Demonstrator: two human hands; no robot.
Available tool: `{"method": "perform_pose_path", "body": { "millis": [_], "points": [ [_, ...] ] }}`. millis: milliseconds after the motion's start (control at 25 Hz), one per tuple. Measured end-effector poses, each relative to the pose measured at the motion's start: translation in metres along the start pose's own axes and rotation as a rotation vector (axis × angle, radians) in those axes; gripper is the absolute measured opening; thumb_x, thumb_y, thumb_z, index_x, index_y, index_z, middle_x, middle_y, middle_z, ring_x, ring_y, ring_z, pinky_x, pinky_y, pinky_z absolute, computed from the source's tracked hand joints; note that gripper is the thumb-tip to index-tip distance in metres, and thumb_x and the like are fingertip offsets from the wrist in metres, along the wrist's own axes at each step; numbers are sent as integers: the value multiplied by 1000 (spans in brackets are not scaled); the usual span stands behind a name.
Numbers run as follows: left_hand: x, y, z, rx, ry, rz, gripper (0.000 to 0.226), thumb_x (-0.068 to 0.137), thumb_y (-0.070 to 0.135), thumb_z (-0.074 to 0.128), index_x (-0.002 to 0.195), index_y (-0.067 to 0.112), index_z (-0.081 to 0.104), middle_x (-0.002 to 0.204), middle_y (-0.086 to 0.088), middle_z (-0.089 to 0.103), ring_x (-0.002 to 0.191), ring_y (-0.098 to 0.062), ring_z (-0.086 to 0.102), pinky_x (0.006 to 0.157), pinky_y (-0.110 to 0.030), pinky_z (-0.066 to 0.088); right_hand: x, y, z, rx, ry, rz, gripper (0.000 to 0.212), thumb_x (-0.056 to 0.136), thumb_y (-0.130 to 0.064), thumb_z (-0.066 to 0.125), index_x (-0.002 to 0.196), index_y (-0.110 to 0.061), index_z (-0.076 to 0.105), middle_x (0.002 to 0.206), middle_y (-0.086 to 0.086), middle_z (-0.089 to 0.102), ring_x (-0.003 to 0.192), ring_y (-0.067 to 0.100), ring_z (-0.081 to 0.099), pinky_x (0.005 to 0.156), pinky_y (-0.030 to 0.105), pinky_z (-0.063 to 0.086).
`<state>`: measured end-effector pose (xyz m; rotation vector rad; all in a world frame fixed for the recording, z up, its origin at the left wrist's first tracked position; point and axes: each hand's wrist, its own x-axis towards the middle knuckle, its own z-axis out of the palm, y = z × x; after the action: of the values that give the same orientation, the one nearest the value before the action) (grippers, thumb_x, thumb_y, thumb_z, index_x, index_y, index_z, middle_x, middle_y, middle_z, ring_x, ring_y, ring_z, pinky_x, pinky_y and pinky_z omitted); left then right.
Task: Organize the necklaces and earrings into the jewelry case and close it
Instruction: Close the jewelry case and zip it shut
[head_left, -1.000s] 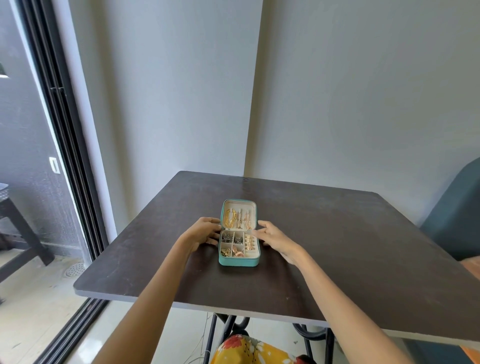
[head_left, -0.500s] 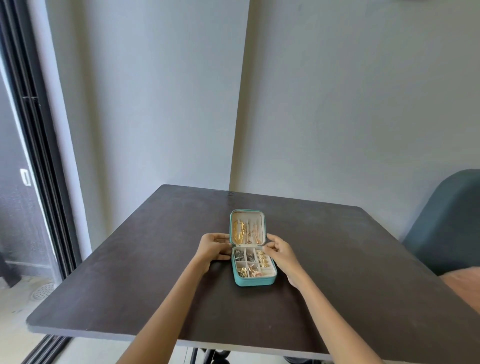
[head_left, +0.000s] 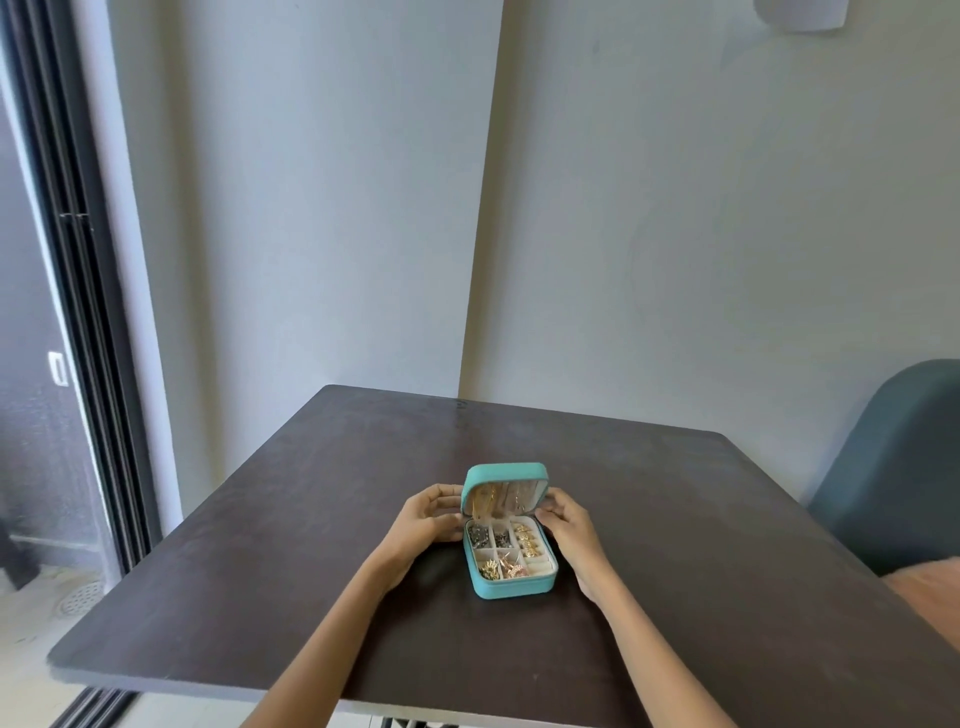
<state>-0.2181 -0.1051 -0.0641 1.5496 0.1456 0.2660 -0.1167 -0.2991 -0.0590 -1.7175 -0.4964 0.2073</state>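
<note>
Jewelry case (head_left: 511, 584), a small turquoise zip box, sits near the middle of the dark brown surface (head_left: 260, 571), just in front of the person. Its lid (head_left: 506, 475) is raised to a half-open tilt, leaning toward the base, and gold necklaces (head_left: 485, 504) hang inside it. The cream tray below is split into small compartments: dark earrings (head_left: 478, 535) lie in the far left ones, gold earrings (head_left: 527, 538) in the right strip, and a mix of gold and pinkish pieces (head_left: 501, 569) in the near left one.

The left hand (head_left: 428, 519) is at the left side of the case by the hinge end, fingers curled round the lid's edge. The right hand (head_left: 569, 527) mirrors it on the right side, its fingertips pinching the lid's other edge. Both forearms reach in from the near edge of the surface.

Nothing else lies on the surface around the case. Behind it two pale walls meet in a corner. A dark sliding-door frame (head_left: 83, 312) runs down the left, and a teal chair back (head_left: 893, 467) stands at the right, well apart from the case.
</note>
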Motion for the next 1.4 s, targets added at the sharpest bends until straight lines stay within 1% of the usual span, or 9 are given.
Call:
{"method": "perform_pose_path", "body": {
  "millis": [320, 480, 600, 680, 1000, 1160, 1200, 1280, 1400],
  "points": [
    [-24, 3, -1, 156, -146, 32, 53, 85, 0, 59, 131, 24, 46, 133, -1, 54, 119, -13, 55, 106, -35, 42, -9, -2, -3, -29, -1, 1, 18, 96, -12, 52, 105, -17, 66, 103, -4, 69, 98, 8, 63, 74, 16, 46],
    [-39, 6, -1, 331, -278, -21, 84, 80, 22, 72, 146, 28, 20, 148, 10, 31, 134, -11, 37, 113, -32, 31, -13, -1, -2, -48, 20, -3, 18, 95, -12, 53, 104, -17, 67, 103, -4, 69, 98, 10, 62, 75, 17, 47],
    [-42, 6, 6, 524, -334, -17, 106, 76, 28, 77, 150, 28, 1, 153, 7, 10, 142, -16, 19, 118, -36, 19, -16, -2, -2, -58, 34, 4, 19, 94, -10, 52, 105, -14, 67, 102, -4, 69, 95, 8, 62, 74, 16, 47],
    [-41, 2, 13, 621, -287, 25, 111, 74, 29, 78, 149, 27, -4, 154, 5, 6, 143, -17, 16, 118, -36, 17, -18, -4, -1, -59, 36, -4, 19, 94, -9, 52, 105, -14, 67, 101, -4, 69, 94, 7, 62, 74, 15, 46],
    [-23, -3, 31, 836, -41, 117, 114, 67, 46, 78, 150, 18, 4, 152, -1, 26, 138, -18, 29, 115, -38, 22, -17, -1, -5, -18, 142, 32, 18, 96, -13, 50, 106, -20, 63, 110, 3, 63, 104, 15, 58, 82, 22, 44],
    [-13, -6, 32, 846, -15, 99, 119, 65, 51, 77, 150, 15, 2, 154, -1, 25, 139, -17, 30, 115, -39, 24, -30, 4, -11, 52, 193, 54, 15, 96, -29, 52, 107, -22, 59, 108, 0, 62, 106, 16, 58, 91, 32, 48],
    [-12, -6, 34, 860, -2, 97, 119, 65, 53, 77, 150, 15, 3, 153, -1, 25, 138, -17, 31, 114, -39, 25, -35, 5, -10, 31, 187, 28, 21, 93, -34, 56, 111, -23, 57, 108, -1, 61, 108, 17, 57, 90, 30, 48],
    [-10, -6, 38, 900, 35, 107, 118, 65, 57, 74, 150, 15, 4, 152, 0, 27, 136, -17, 32, 112, -38, 28, -44, 3, -2, -124, 171, -71, 57, 80, -49, 66, 127, -24, 47, 116, -4, 53, 111, 12, 53, 89, 23, 46],
    [-7, -5, 46, 959, 66, 139, 114, 69, 58, 69, 150, 13, 4, 149, -3, 26, 135, -19, 33, 109, -36, 30, -52, -3, 20, -398, 192, -177, 106, 56, -74, 59, 144, -24, 27, 135, -7, 32, 125, 9, 36, 99, 31, 42]
  ]
}}
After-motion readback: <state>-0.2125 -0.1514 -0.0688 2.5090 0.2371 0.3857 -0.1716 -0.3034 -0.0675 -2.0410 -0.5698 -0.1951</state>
